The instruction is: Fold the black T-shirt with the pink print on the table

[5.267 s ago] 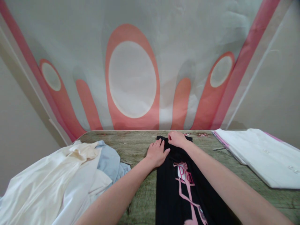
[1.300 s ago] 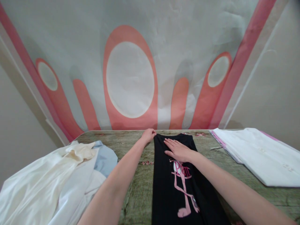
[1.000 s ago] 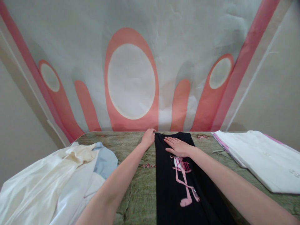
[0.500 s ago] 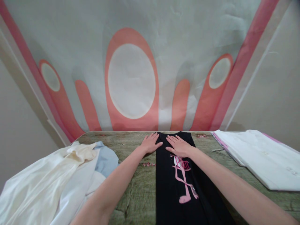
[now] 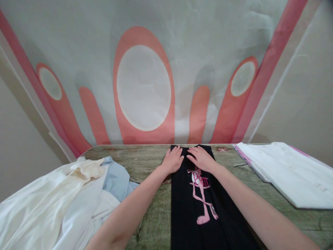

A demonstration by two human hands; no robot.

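Note:
A black garment (image 5: 189, 215) with a pink cartoon figure printed on it lies as a long narrow strip down the middle of the green wood-grain table (image 5: 145, 163). My left hand (image 5: 173, 160) rests flat on the strip's far left corner, fingers apart. My right hand (image 5: 201, 158) lies flat beside it on the far end of the strip, fingers stretched out. The two hands nearly touch. Neither hand grips the cloth.
A loose heap of white, cream and pale blue clothes (image 5: 65, 198) covers the table's left side. A flat stack of folded white cloth with a pink edge (image 5: 286, 172) sits at the right. A wall hanging with orange and white ovals (image 5: 143, 86) stands behind the table.
My left hand moved from the table beside the black garment onto its far left corner. My right hand slid a little toward the far edge. Both stay flat.

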